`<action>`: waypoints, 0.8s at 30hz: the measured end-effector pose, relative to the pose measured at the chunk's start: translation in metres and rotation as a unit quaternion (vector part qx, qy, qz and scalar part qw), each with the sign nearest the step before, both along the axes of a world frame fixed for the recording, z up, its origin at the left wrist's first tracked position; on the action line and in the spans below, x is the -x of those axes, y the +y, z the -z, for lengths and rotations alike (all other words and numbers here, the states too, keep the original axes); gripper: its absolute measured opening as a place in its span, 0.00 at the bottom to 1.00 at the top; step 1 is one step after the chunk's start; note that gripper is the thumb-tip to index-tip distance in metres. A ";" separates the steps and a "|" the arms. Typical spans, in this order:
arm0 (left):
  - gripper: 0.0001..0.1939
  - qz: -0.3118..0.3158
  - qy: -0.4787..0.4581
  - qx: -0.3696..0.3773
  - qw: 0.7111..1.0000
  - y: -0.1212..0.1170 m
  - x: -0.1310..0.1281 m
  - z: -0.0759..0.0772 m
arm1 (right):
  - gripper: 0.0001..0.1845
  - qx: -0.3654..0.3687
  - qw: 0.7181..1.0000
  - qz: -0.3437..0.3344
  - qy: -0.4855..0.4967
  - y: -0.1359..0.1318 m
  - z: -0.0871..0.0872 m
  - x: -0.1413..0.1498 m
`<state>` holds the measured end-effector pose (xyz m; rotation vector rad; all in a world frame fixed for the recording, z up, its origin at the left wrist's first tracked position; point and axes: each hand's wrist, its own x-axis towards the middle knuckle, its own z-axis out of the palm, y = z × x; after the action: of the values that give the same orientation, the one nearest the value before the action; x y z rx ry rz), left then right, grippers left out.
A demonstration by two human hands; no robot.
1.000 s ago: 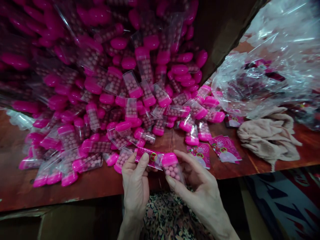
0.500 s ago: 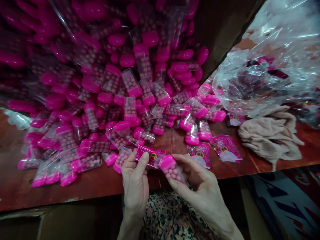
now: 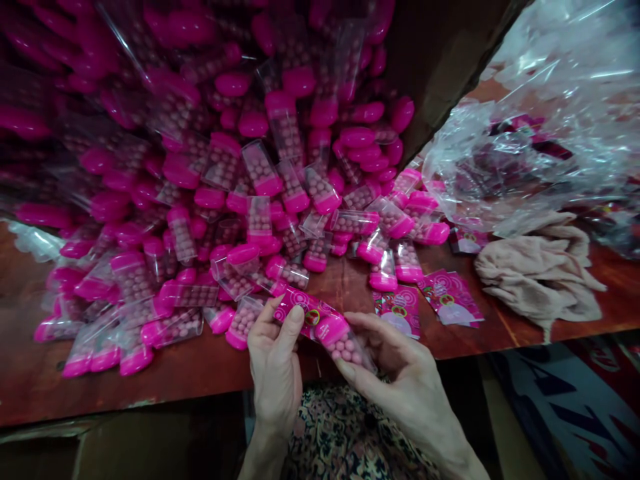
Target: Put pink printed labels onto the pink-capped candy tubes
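My left hand (image 3: 273, 363) pinches a glossy pink printed card (image 3: 305, 312) between thumb and fingers. My right hand (image 3: 405, 390) holds a clear plastic tube (image 3: 343, 343) with a bright pink cap, filled with pale pink balls. The card's right end touches or lies just behind the tube's cap. A large heap of similar tubes (image 3: 260, 170) spills across the table right above my hands, with the nearest ones just beyond my left fingers. More loose pink cards (image 3: 400, 310) lie near my right hand.
The heap slides out of a tilted cardboard box (image 3: 440, 67) onto a reddish-brown wooden table (image 3: 35, 373). Crumpled clear plastic (image 3: 500, 160) and a beige cloth (image 3: 535, 273) lie at the right. Patterned clothing (image 3: 345, 433) shows below my hands.
The card has tilted, its right end dropping toward the tube's cap. The tube has leaned further over to the left, and the two now sit closer together.
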<state>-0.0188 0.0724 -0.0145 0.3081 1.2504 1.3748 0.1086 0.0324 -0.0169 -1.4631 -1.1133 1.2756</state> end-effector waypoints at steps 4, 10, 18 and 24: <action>0.09 0.019 -0.014 -0.004 1.000 -0.002 -0.003 0.001 | 0.17 0.008 1.000 -0.006 0.016 0.001 -0.001 0.000; 0.08 0.035 -0.025 -0.021 0.999 -0.004 -0.004 0.006 | 0.17 0.029 0.998 -0.003 0.057 0.000 0.000 0.002; 0.13 0.155 -0.049 -0.004 0.987 -0.002 0.001 0.001 | 0.17 0.042 0.993 0.019 0.109 0.001 0.004 0.000; 0.12 0.179 -0.038 0.013 0.983 -0.004 0.001 0.001 | 0.16 0.059 0.993 0.000 0.099 -0.002 0.005 0.001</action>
<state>-0.0199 0.0685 -0.0159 0.4361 1.0881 1.0516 0.1078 0.0308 -0.0223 -1.3867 -0.9213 1.4736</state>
